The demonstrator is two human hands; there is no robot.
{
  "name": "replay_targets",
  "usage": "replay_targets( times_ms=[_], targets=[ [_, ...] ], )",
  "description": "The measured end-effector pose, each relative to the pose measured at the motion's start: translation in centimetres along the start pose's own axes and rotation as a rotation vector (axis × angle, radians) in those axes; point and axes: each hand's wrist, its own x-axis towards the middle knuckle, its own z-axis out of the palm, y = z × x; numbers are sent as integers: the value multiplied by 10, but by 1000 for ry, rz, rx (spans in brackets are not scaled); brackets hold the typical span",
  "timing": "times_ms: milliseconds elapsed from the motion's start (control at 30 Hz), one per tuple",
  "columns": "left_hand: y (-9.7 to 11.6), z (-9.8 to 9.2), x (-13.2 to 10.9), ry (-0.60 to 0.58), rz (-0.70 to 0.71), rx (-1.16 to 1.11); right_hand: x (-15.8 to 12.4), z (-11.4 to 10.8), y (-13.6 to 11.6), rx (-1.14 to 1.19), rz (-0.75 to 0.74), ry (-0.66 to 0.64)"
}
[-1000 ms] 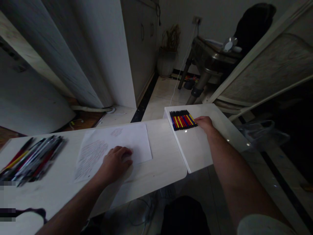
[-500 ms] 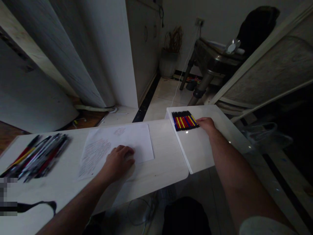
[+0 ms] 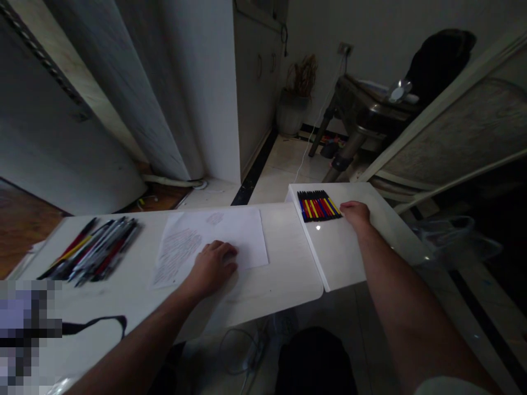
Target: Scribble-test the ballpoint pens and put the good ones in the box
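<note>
Shift since half a second ago: on my feed the head view swung left – pens, paper and both hands slid rightward in frame, and more of the far-left table showed. The left hand [image 3: 213, 266] kept its place on the paper sheet [image 3: 253, 236].
Pen row: the neat pen row [image 3: 319, 207], black-ended pens in red, yellow and blue, lay side by side near the far left corner of the glossy side surface [image 3: 341, 258].
Right hand: the right hand [image 3: 357, 213] was at the row's right end, thumb and fingers drawn in close. I couldn't tell whether they pinched a pen, or whether the fingertips touched the last one.
Key relation: from the right fingertips the row lay directly left. Each pen's long axis ran mostly away from the wearer, tipped a little left at the far end, so the side of the last pen faced the fingers. Right hand was much nearer.
Left hand grip: fingers curled, thumb apart from them, nothing I could see between.
Paper: marked with slanted strokes at its left, too small to read.
Loose pens: the loose pen pile [image 3: 102, 249] lay left of the paper on the white table [image 3: 288, 274], overlapping, mostly slanted up-right.
</note>
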Motion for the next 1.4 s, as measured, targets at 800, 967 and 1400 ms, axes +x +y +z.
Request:
replay_targets(
  times_ms=[800, 967, 1400],
  targets=[
    [-76, -76, -85, 367, -407, 78, -306, 108, -167, -42, -684, -510],
    [-104, -92, -89, 365, -537, 232, -303, 110, -168, -47, -742, -535],
    [-110, -90, -80, 292, -531, 393, -295, 105, -174, 31, -755, -517]
  ],
)
